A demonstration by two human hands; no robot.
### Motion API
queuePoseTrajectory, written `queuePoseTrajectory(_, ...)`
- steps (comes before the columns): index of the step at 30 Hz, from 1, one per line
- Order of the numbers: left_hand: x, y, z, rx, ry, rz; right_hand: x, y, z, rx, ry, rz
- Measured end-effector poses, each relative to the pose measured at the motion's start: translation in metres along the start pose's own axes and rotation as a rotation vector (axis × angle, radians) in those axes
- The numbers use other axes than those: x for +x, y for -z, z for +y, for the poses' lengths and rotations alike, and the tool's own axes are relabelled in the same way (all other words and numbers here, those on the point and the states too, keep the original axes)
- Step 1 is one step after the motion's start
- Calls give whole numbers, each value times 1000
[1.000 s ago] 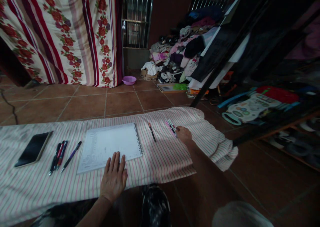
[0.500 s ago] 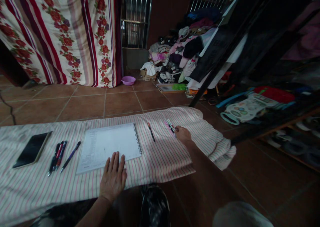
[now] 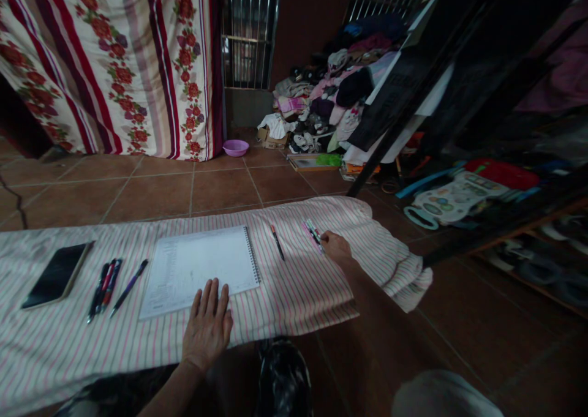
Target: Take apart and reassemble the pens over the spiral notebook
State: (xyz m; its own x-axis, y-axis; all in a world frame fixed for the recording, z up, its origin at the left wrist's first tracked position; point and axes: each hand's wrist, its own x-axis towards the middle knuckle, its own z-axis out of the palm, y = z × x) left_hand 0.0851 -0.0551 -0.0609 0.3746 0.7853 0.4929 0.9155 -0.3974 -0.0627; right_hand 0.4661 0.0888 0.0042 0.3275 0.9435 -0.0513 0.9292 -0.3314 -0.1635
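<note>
**Hands on the striped cloth**

The right hand has its fingers curled together at a small cluster of pink and dark pens; whether they pinch one cannot be told. The left hand lies flat, fingers apart, on the near edge of a white spiral-bound notebook. A single dark pen lies between notebook and cluster. All rest on a pink-striped cloth.

The left hand lies flat with fingers spread, while the right hand reaches far forward, fingers curled.
</note>
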Motion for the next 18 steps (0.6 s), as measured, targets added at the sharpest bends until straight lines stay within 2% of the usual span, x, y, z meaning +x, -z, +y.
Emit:
queuePoseTrajectory(5,1,2,0,-34,10,31,2,0,-1,-2,-5,-9)
queuePoseTrajectory(18,-1,1,0,-11,-2,3,-2,6,-3,-24,-6,-31)
